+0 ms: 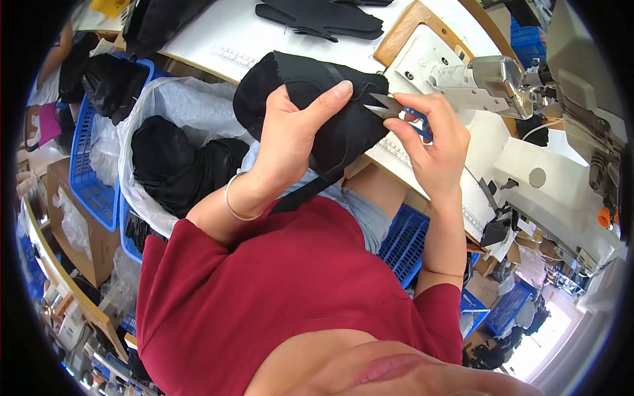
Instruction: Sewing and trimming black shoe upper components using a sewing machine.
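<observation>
My left hand grips a black sewn fabric piece with a mesh panel and stitched seams, its thumb pressed on top. A long black strip hangs from the piece toward my lap. In my right hand is a small pair of scissors with blue handles. Their pointed blades stand apart at the right edge of the fabric, next to a thin strip or loop there. Whether the blades touch the material, I cannot tell. The fingers of my left hand behind the piece are hidden.
A sewing machine stands on the white table at the right. More black cut pieces lie at the far edge. On my left are a plastic-lined bin of black material and a blue basket. Another blue basket sits below the table.
</observation>
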{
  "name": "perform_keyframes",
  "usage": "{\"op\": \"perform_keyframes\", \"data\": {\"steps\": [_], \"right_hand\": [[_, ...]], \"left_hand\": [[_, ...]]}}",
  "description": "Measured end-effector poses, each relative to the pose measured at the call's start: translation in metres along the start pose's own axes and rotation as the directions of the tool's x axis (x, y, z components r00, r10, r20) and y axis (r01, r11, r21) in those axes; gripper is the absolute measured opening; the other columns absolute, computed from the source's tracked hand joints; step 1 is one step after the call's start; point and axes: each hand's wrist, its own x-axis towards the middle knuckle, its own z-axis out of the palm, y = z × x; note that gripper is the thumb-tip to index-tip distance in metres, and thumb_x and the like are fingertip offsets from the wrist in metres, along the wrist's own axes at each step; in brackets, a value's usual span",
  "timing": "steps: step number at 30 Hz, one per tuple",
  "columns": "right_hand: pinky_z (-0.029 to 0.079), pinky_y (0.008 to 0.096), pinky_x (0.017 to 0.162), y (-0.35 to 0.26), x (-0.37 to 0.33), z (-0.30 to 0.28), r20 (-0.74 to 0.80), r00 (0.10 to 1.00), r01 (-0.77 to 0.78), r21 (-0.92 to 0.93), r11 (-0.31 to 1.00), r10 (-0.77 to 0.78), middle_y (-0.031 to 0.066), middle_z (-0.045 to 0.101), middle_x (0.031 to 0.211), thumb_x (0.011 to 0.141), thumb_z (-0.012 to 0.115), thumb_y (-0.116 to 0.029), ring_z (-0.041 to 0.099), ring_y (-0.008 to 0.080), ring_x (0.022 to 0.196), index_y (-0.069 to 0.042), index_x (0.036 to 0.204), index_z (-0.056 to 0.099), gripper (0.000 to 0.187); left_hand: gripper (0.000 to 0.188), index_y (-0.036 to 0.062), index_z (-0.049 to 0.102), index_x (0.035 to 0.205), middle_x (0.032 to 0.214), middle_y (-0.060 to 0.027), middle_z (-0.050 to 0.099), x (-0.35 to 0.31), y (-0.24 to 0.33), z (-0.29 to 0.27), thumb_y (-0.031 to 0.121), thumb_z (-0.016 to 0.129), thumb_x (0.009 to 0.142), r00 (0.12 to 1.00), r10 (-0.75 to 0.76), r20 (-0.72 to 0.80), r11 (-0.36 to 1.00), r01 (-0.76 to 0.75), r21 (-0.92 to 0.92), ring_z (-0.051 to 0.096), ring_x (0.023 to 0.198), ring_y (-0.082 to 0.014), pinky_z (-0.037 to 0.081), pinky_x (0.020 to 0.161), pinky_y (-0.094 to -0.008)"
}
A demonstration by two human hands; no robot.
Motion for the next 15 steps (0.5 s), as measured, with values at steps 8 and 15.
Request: {"op": "perform_keyframes", "data": {"steps": [8, 15], "right_hand": [[0.046, 0.0218, 0.073, 0.028, -0.003, -0.008, 0.080, 0.937, -0.234, 0.866, 0.442, 0.339, 0.0015, 0.062, 0.086, 0.088, 0.077, -0.017, 0.058, 0.0096, 0.082, -0.002, 0.111, 0.065, 0.030], [0.049, 0.0257, 0.068, -0.006, 0.001, 0.010, -0.089, 0.994, -0.038, 0.236, 0.971, 0.061, 0.0040, 0.062, 0.092, 0.067, 0.087, -0.013, 0.060, 0.0149, 0.075, -0.007, 0.105, 0.066, 0.044]], "left_hand": [[0.019, -0.0035, 0.068, 0.104, 0.097, -0.0071, 0.072, 0.000, 0.000, -0.002, 0.014, 0.068, 0.095, 1.000, 0.002, 0.018, 0.999, -0.003, 0.032, 0.068, 0.084, -0.0118, 0.057, 0.077, -0.0266], [0.020, -0.0029, 0.069, 0.104, 0.096, -0.0062, 0.073, 0.000, -0.004, -0.001, 0.016, 0.067, 0.097, 0.999, 0.023, 0.024, 0.999, -0.024, 0.040, 0.067, 0.083, -0.0104, 0.056, 0.075, -0.0254]]}}
